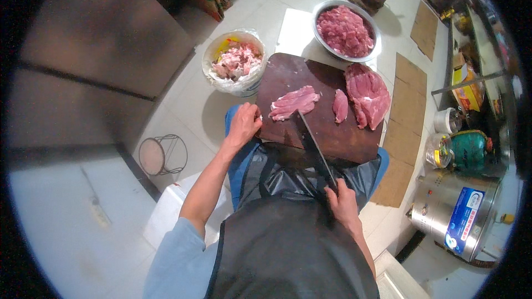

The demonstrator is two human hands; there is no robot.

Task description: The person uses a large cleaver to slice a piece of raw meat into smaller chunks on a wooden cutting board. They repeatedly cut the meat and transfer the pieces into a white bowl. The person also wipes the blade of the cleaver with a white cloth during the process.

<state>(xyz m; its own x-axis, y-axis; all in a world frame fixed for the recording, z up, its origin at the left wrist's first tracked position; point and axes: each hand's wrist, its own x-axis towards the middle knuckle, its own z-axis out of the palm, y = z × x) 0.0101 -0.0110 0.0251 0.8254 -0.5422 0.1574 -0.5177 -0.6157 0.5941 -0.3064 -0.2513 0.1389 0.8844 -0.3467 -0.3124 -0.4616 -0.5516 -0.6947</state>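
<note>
A person in a black apron point(293, 249) holds a knife point(316, 149) over raw meat on a dark chopping board point(285, 72).
From left, a round wire-legged stool point(152, 156) stands on the tiled floor and a white bucket point(224, 83) holds pale trimmings; the left hand point(245, 123), fingers curled, is at the board's left edge, though whether it grips anything cannot be told. Meat slices point(293, 103) lie side by side on the board, the knife's tip at their near edge, and the right hand point(344, 202) is clamped around its handle. Just right of the slices is a small meat piece point(340, 106); behind the board, a metal bowl point(377, 42) is heaped with cut meat, and a large slab point(368, 97) lies at the board's right side. Cardboard point(407, 133) covers floor farther right, near a steel drum-shaped vessel point(438, 205).
</note>
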